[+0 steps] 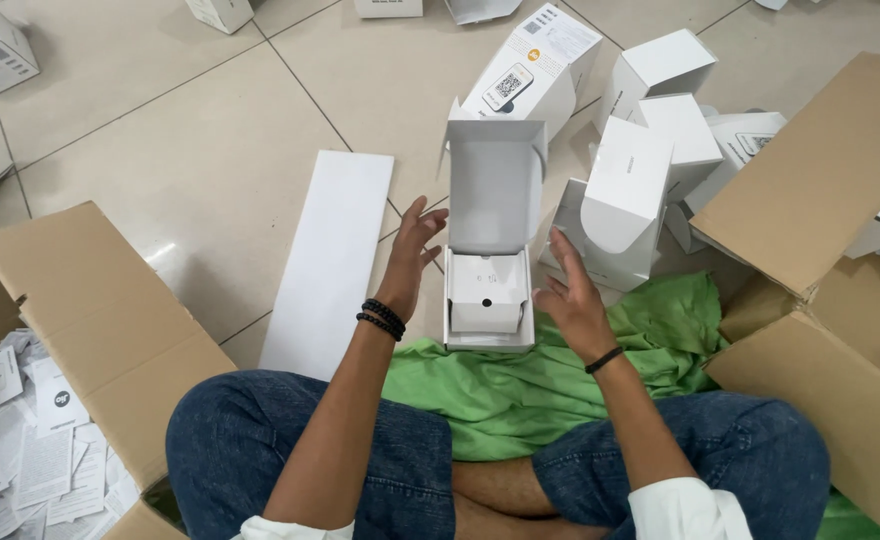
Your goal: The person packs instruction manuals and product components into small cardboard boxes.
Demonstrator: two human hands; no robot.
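Centrally, open white box [490, 270] — between left hand [412, 250], right hand [570, 295], untouched

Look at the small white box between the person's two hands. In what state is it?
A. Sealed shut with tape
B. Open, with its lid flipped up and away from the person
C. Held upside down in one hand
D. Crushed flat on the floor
B: the small white box sits on the floor with its lid standing up, the left hand and right hand at either side.
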